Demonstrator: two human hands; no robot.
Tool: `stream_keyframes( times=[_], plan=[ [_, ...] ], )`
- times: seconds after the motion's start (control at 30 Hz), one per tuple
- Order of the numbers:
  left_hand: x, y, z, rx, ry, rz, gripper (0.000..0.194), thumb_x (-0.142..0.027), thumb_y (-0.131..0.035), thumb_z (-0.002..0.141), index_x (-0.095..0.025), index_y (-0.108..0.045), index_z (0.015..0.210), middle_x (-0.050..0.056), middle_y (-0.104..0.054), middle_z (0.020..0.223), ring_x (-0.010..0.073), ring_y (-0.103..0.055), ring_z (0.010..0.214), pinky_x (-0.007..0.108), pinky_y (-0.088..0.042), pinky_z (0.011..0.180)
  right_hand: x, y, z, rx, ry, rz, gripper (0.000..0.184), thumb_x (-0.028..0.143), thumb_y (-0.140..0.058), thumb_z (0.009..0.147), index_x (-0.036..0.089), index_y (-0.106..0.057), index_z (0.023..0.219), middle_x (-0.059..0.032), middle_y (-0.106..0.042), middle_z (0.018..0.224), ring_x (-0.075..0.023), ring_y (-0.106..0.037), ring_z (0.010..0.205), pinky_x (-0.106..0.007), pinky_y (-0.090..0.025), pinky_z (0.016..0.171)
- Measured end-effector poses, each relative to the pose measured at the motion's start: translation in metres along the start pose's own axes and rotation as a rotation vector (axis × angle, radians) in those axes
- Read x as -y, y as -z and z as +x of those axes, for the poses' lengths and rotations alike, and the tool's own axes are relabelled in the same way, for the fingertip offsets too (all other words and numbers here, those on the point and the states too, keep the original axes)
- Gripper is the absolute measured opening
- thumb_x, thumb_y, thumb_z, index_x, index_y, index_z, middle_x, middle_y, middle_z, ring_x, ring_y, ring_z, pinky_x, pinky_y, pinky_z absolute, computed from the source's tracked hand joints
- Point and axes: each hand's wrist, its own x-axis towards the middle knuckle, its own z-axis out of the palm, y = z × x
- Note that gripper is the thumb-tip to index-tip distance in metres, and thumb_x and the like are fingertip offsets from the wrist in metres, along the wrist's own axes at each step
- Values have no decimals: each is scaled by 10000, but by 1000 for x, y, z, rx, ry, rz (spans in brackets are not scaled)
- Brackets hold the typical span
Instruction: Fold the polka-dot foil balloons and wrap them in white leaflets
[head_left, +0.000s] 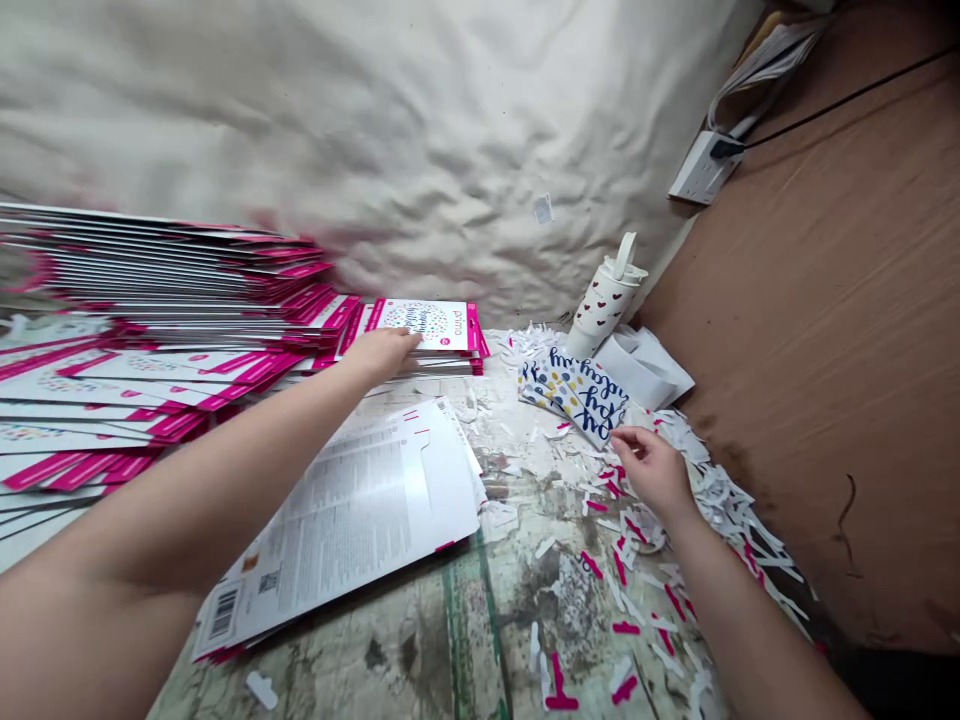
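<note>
My left hand (pixel 382 355) reaches across to a low stack of flat pink-and-white packets (pixel 450 325) by the wall. Its fingers lie stretched over the top packet, which has a round dotted design and the word "primo". On the right, my right hand (pixel 656 470) has thumb and forefinger pinched at the near corner of some flat folded pieces (pixel 574 390), printed with dark blue lettering and blue and yellow dots. In front of my left arm lies a pile of packets (pixel 360 510), back side up, with small print and a barcode.
Tall fanned stacks of pink-edged packets (pixel 187 285) fill the left side. A white cup with hearts (pixel 607 300) stands in the back corner beside a curled white sheet (pixel 637 365). Pink and white paper scraps (pixel 626 570) litter the worn table. A socket (pixel 705 168) hangs above.
</note>
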Motion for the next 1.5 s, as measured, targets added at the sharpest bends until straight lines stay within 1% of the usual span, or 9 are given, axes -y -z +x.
stream_keyframes(
  times=[0.13,0.33,0.43,0.67,0.73,0.93,1.1,1.27,1.5],
  plan=[
    [1,-2,11,-11,26,12,433,-304,-617,732,-161,-569,1137,166,-532,1212,342,-452,1130,428,-348,916,-7,-2,43,81,-6,-322,302,293,-463,811,167,-629,1029,-90,-658,1034,-200,-601,911,-317,-446,826],
    [-77,15,-52,-23,20,-563,478,-528,-490,790,-154,-611,1061,116,-606,1113,267,-520,1066,388,-367,925,25,-16,80,244,-19,-559,187,128,-535,703,105,-682,815,-168,-680,852,-249,-626,857,-308,-433,729],
    [-120,12,-100,248,246,-1154,515,-554,-514,770,-133,-603,1052,122,-642,1041,233,-594,958,349,-449,815,67,-14,49,224,45,-582,242,137,-448,777,111,-666,880,-174,-672,894,-250,-624,849,-328,-442,709],
    [-160,12,-180,294,493,-1857,394,-389,-704,668,-133,-609,952,89,-676,873,191,-636,791,320,-496,729,138,7,-74,92,597,86,442,313,-567,791,177,-509,1208,-126,-565,1207,-251,-528,1098,-417,-444,900],
    [-159,24,-198,418,373,-1820,340,-374,-706,671,-130,-627,895,62,-671,791,178,-628,721,305,-498,688,127,11,-77,79,388,359,669,381,-666,702,180,-416,1289,-145,-472,1311,-278,-441,1205,-456,-424,933],
    [-126,35,-228,428,-137,-1155,502,-517,-569,756,-162,-587,1110,106,-623,1100,264,-551,1041,372,-439,884,88,9,-75,1003,-203,1048,418,330,-714,666,129,-600,1015,-110,-692,929,-246,-668,846,-384,-533,769],
    [-78,-11,-230,189,-144,-160,625,-478,-501,820,-178,-360,1350,150,-301,1432,360,-229,1314,544,-214,1035,77,6,-79,782,-537,1150,333,216,-709,685,168,-594,994,-73,-713,894,-214,-683,804,-331,-560,737],
    [-50,-19,-203,208,-67,42,507,-393,-313,922,-158,-320,1371,105,-293,1441,325,-250,1316,502,-263,1034,70,0,-73,664,-579,1209,328,154,-676,704,172,-578,1016,-74,-715,899,-233,-682,819,-368,-571,739],
    [-122,-8,-256,183,-110,77,470,-138,-298,879,-85,-375,1339,165,-370,1388,300,-351,1270,441,-345,999,51,7,-74,541,-569,1269,303,192,-624,733,195,-576,1032,-57,-703,967,-224,-670,876,-381,-570,752]
  ],
)
